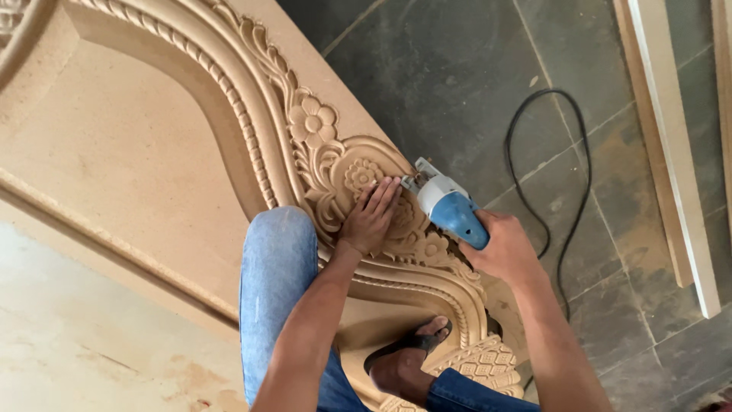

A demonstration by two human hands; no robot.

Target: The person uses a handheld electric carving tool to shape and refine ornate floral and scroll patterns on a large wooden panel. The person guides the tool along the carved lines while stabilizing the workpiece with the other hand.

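Knee (278,252) in jeans sits lowest, on carved panel (328,164). I see left hand (371,217) flat w/ fingers spread on panel's floral relief; right hand (503,248) gripping blue power tool (450,210) just beside it, at panel's edge.
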